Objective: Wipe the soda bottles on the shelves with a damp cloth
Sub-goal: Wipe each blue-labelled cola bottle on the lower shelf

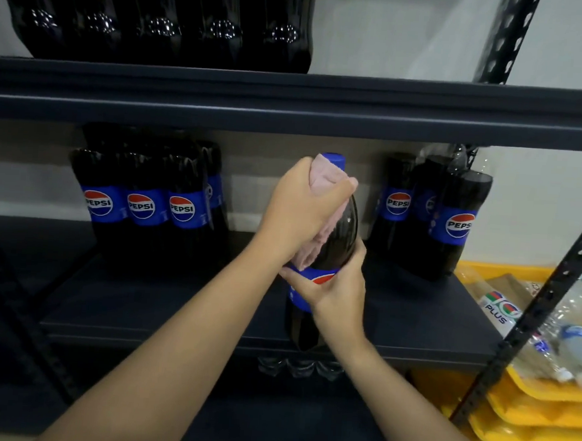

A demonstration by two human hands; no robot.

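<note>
A dark Pepsi bottle (340, 230) with a blue cap stands near the front of the middle shelf (175, 302). My left hand (300, 210) grips a pale pink cloth (323, 178) wrapped round the bottle's neck and shoulder, just under the cap. My right hand (336, 291) holds the bottle at its blue label, fingers curled round it. More Pepsi bottles stand behind: a wrapped group on the left (140, 204) and another on the right (449, 223).
The upper shelf (290, 101) carries a row of dark bottles (159, 18). A slotted black upright (543, 304) runs down the right side. Beyond it, stacked yellow trays (526, 415) hold clear plastic bottles. Bottle caps show on the shelf below (301, 367).
</note>
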